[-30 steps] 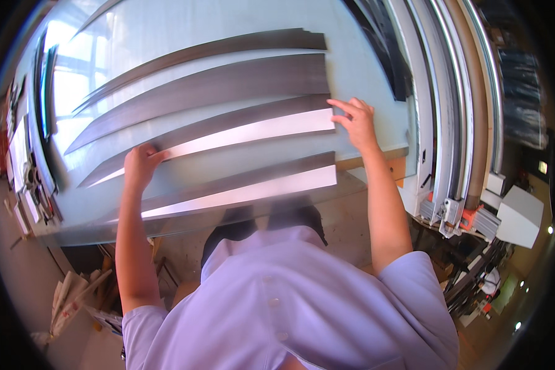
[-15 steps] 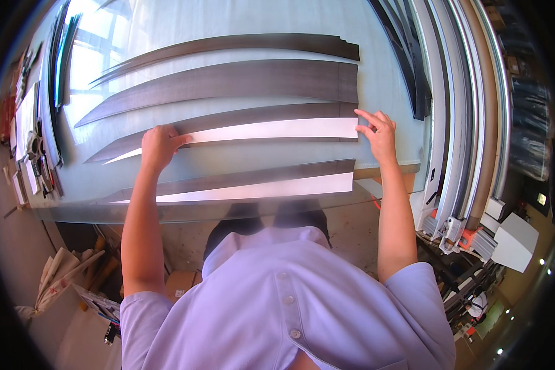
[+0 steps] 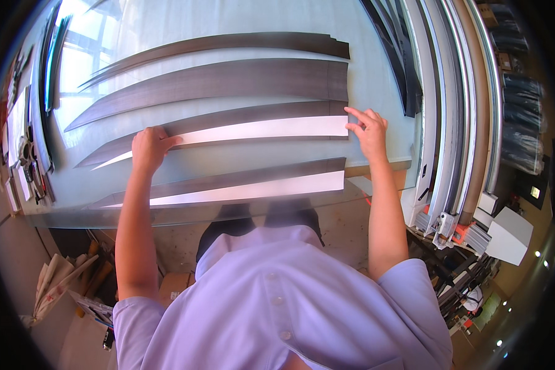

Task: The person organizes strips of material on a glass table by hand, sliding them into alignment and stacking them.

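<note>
Four long dark grey tapered strips lie roughly side by side, narrow ends to the left. On the third from the far side, a dark tapered strip (image 3: 228,116), lies a narrow white tapered strip (image 3: 271,128). My left hand (image 3: 149,150) is closed over its thin left part, thumb on the white and fingers curled; the fingertips are partly hidden. At the wide right end, my right hand (image 3: 370,132) has index finger and thumb apart beside the corners. Nearest me lies another dark strip (image 3: 277,172) with a second white strip (image 3: 290,186) along it.
The strips lie on a pale glass-topped table (image 3: 277,151). Long metal rails and a roll (image 3: 456,123) run along its right side. Black strips (image 3: 398,68) lie at the far right. Scissors (image 3: 26,153) and other tools sit at the left edge.
The whole view has shifted slightly, with everything appearing a little further left. Both hands keep nearly the same places on the white strip.
</note>
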Tool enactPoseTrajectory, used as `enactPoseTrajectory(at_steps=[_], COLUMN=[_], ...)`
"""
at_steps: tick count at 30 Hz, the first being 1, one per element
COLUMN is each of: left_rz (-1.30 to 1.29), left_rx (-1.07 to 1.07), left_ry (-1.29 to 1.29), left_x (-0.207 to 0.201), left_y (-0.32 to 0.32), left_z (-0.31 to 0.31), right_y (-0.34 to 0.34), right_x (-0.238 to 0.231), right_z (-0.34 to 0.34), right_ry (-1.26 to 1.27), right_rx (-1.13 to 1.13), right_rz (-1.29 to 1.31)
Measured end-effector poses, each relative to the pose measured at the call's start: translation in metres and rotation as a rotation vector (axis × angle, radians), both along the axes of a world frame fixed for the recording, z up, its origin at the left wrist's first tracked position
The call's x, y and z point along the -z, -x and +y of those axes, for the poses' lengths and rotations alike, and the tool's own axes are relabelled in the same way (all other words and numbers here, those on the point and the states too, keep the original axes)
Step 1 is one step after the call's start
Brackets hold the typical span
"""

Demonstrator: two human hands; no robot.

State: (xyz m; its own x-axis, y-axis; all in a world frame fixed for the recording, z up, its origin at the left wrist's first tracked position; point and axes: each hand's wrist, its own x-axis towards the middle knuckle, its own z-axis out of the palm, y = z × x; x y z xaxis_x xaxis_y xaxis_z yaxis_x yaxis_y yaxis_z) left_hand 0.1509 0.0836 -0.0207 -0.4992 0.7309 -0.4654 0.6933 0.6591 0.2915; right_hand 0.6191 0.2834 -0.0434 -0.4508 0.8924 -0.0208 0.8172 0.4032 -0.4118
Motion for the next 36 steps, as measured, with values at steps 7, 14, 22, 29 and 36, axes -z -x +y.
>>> enactPoseTrajectory(at_steps=[7,14,22,29,36], left_rz=[0.008,0.066,0.268,0.377,0.441], left_rx=[0.025,0.08,0.167,0.2,0.081], left_ry=[0.033,-0.01,0.1,0.183,0.355], left_x=[0.002,-0.005,-0.004,-0.012,-0.024], left_y=[-0.001,-0.008,-0.01,0.03,0.112], left_z=[0.003,0.01,0.005,-0.01,-0.051], right_y=[0.193,0.307,0.117,0.051,0.052], right_x=[0.003,0.028,0.05,0.057,0.057], right_z=[-0.07,-0.103,-0.02,0.002,0.002], right_ry=[-0.335,-0.207,-0.373,-0.396,-0.402], right_rx=[-0.029,-0.232,0.009,0.158,0.162], right_rz=[0.321,0.204,-0.139,-0.165,-0.19])
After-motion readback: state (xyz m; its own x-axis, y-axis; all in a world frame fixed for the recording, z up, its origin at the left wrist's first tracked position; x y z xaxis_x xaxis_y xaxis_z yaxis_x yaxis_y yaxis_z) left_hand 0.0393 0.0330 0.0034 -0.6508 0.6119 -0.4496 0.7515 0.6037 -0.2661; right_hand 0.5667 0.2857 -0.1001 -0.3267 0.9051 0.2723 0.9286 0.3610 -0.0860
